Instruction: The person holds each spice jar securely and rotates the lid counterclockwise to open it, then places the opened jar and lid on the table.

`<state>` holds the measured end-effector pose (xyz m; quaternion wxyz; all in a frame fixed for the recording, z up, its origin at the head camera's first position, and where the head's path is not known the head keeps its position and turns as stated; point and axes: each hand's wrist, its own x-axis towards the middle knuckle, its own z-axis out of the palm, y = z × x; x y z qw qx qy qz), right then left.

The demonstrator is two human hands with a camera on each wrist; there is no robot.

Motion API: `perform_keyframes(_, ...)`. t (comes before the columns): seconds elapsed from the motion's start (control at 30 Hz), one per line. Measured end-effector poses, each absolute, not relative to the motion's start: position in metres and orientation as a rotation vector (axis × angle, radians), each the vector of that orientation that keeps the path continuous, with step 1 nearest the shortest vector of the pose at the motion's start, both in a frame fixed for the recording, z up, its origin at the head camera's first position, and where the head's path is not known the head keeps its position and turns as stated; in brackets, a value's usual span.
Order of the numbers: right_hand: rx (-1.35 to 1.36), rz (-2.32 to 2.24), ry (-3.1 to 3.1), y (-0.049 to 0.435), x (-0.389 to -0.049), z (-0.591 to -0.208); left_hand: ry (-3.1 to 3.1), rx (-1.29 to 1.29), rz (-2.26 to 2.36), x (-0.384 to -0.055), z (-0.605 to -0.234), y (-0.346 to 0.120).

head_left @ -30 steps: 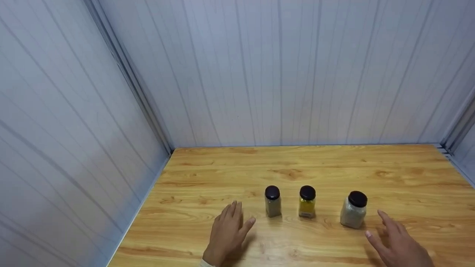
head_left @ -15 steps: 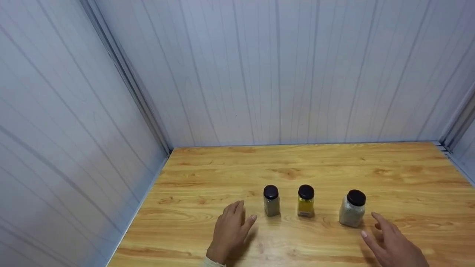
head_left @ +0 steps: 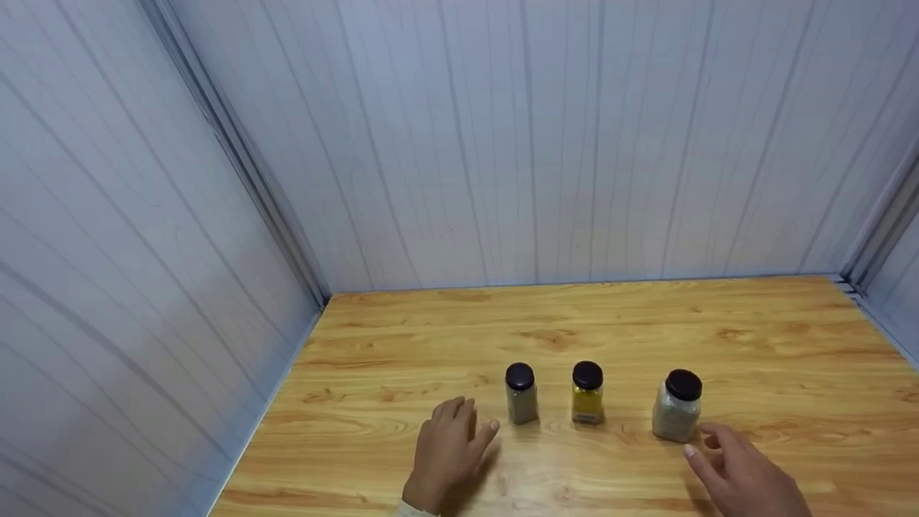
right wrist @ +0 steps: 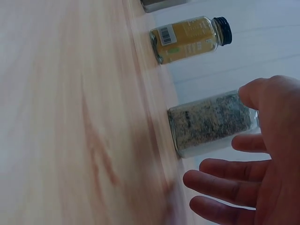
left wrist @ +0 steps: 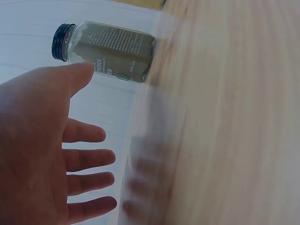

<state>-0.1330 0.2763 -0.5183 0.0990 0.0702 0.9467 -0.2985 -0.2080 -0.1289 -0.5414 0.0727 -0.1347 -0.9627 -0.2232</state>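
Note:
Three black-capped jars stand upright on the wooden table. The left one is a slim glass spice jar of grey-green powder (head_left: 523, 406), its printed label facing the left wrist view. A yellow spice jar (head_left: 587, 404) is in the middle. The widest, a clear jar of speckled seasoning (head_left: 675, 418), stands on the right. My left hand (head_left: 449, 449) hovers over the table left of the powder jar, fingers relaxed and nothing held. My right hand (head_left: 747, 470) is beside the wide jar's right side, thumb and fingers spread, fingertips close to the glass.
The wood-grain table (head_left: 402, 345) meets a pale panelled wall (head_left: 495, 143) at the back. Another panelled wall (head_left: 129, 287) runs along the left edge, with a metal corner post (head_left: 237, 151) between them.
My right hand has moved left, closer to the wide jar of speckled seasoning. The left hand has barely shifted, its fingers slightly more bent. The jars have stayed in place; the head view has tilted slightly.

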Motion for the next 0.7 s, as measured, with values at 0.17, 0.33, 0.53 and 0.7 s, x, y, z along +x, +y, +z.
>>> perform_keyframes(0.17,0.19,-0.899,2.787,0.267,-0.133,-0.517,-2.91,-0.393,-0.703,-0.21,-0.542,-0.126)
perform_keyframes(0.33,0.15,-0.877,2.829,0.258,-0.132,-0.517,-2.907,-0.384,-0.738,-0.213,-0.539,-0.123)
perform_keyframes(0.53,0.146,-0.865,2.797,0.245,-0.138,-0.516,-2.894,-0.393,-0.74,-0.215,-0.539,-0.12)
perform_keyframes(0.7,0.113,-0.875,2.814,0.237,-0.139,-0.516,-2.902,-0.378,-0.751,-0.216,-0.543,-0.119)
